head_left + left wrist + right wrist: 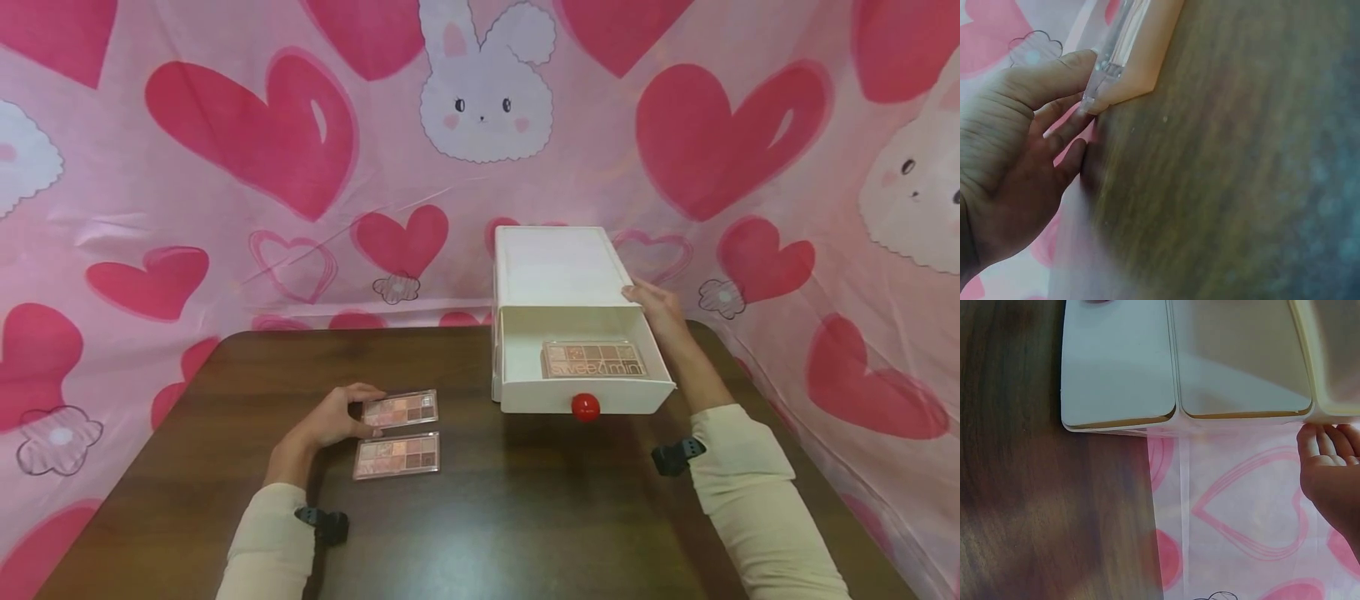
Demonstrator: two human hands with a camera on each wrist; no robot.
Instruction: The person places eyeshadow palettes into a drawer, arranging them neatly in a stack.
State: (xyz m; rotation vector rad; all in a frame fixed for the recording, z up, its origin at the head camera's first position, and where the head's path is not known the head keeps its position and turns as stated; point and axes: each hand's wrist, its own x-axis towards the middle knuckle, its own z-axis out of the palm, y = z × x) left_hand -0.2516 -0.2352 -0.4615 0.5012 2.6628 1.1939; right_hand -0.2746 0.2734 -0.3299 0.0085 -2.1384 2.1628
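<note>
A left hand point(330, 421) pinched the left end of the far eyeshadow palette point(401, 408), which lay flat, long axis left-right, just beyond a second palette point(397, 455) on the dark table point(525, 517). The right hand point(654, 304), fingers straight, touched the white drawer box point(558, 267); its open drawer point(585, 392) held a third palette point(594, 359).

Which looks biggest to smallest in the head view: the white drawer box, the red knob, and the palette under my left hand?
1. White drawer box
2. Palette held by the left hand
3. Red knob
The gaps are plain, so nearness does not change the order.
</note>
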